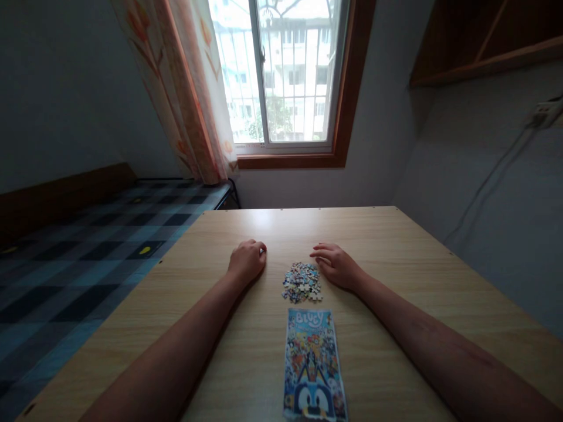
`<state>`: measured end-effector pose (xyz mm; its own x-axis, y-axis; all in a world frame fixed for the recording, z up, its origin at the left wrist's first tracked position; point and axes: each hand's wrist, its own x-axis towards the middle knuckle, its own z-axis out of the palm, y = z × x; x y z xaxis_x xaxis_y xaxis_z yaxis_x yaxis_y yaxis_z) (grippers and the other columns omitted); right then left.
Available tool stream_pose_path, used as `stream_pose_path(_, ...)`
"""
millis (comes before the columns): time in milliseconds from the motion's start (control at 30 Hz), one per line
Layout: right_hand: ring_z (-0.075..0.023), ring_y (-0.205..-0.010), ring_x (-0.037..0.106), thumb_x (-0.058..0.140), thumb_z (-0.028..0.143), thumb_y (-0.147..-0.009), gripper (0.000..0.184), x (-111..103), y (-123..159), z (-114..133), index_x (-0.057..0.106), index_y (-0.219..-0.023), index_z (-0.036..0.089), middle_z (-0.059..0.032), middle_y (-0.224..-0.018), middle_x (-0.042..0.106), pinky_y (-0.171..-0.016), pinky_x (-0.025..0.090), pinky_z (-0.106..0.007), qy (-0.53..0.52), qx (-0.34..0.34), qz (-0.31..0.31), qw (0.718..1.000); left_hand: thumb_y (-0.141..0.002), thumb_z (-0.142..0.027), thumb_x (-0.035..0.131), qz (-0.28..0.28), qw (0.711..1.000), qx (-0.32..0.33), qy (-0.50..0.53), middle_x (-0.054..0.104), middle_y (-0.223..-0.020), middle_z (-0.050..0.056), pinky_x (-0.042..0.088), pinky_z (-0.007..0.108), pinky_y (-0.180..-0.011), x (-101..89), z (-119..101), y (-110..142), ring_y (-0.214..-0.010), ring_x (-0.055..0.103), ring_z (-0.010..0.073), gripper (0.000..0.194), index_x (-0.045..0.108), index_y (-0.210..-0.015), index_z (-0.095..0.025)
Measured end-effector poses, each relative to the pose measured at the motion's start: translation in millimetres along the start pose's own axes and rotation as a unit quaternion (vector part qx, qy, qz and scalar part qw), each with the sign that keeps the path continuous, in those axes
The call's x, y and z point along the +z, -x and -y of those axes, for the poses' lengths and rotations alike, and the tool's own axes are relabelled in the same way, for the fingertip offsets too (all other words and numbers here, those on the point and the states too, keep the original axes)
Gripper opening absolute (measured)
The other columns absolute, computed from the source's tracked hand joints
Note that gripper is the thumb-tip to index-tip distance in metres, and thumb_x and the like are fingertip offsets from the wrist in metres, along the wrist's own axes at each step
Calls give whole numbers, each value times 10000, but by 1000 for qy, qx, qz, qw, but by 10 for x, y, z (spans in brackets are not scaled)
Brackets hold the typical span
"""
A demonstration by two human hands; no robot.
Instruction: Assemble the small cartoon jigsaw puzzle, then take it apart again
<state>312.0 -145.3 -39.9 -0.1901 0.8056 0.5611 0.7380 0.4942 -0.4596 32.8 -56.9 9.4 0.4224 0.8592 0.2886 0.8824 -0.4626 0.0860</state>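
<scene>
A heap of small jigsaw puzzle pieces [301,282] lies on the wooden table [246,363], between my two hands. Just below it, the flat Bluey picture sheet [313,363] shows a crowd of cartoon figures and a big blue dog face. To the left of the heap, my left hand [247,258] rests on the table with its fingers curled in. A small pale spot shows by its thumb and forefinger, too small to name. My right hand [335,265] lies at the heap's right edge, fingers stretched out and apart, holding nothing visible.
A bed with a checked cover [132,234] stands along the table's left side. Beyond the table's far edge are a barred window [294,76] and a flowered curtain [189,88]. At the right wall hang a wooden shelf [484,64] and a cable [488,176] from a socket.
</scene>
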Motion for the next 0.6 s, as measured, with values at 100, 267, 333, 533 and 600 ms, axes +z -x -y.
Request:
stream_pose_path(100,-272,-1195,621,566,175,-899,258,-25,23,36,777,-1037,227,-107,-1182,721,-1063,482,-497,-12,1,-11,1000,-891,-231,532,7,1000,18,-2,716,-1008,78,490,320,-828,-12,-45,11,-956,642,242,233,756,-953,-218)
stream_pose_path(267,-268,-1228,605,645,217,-881,187,-123,47,215,768,-1016,256,-93,-1194,716,-1076,467,-494,-53,-19,5,998,-867,-183,554,13,994,97,39,706,-972,72,476,314,-807,4,-61,18,-891,631,219,203,746,-929,-209)
stream_pose_path(333,-273,-1252,587,677,241,-870,145,-164,45,304,763,-985,258,-90,-1215,707,-1078,460,-496,-61,-32,23,997,-855,-158,559,17,986,149,66,705,-956,64,472,312,-812,18,-84,35,-877,624,209,207,745,-929,-213)
stream_pose_path(533,-295,-1333,518,757,279,-814,129,-212,58,517,743,-941,263,-66,-1283,677,-1103,427,-510,-54,-82,81,992,-855,-167,585,30,961,245,126,703,-926,51,467,306,-824,29,-198,96,-854,616,193,183,744,-932,-215)
stream_pose_path(600,-304,-1340,515,775,284,-796,152,-200,65,551,744,-944,271,-60,-1291,675,-1104,422,-518,-47,-98,93,990,-865,-190,592,36,960,245,134,698,-908,50,467,300,-808,16,-217,101,-827,617,185,160,742,-917,-213)
